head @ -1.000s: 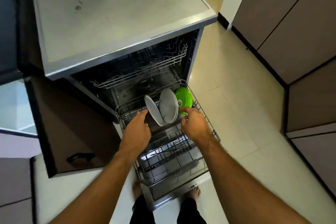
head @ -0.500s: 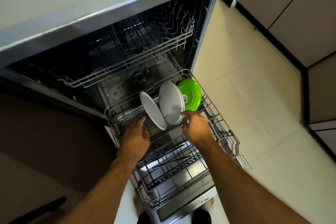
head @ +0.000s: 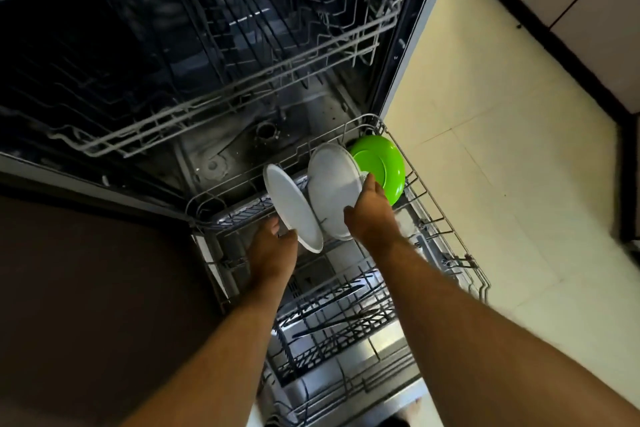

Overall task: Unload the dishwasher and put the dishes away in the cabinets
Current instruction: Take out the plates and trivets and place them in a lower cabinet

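Both hands work in the pulled-out lower rack (head: pixel 446 218), where tines hold the dishes on edge. Left hand (head: pixel 272 250) pinches the nearer white plate (head: pixel 291 208); right hand (head: pixel 372 215) grasps the second white plate (head: pixel 330 187), ready for lifting. Green plate (head: pixel 384 163) stands behind, untouched.

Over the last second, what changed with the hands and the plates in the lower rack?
The left hand closed in and now grips the left white plate at its lower edge. The right hand moved up and holds the second white plate. Both plates and the green plate stayed standing in the lower rack.
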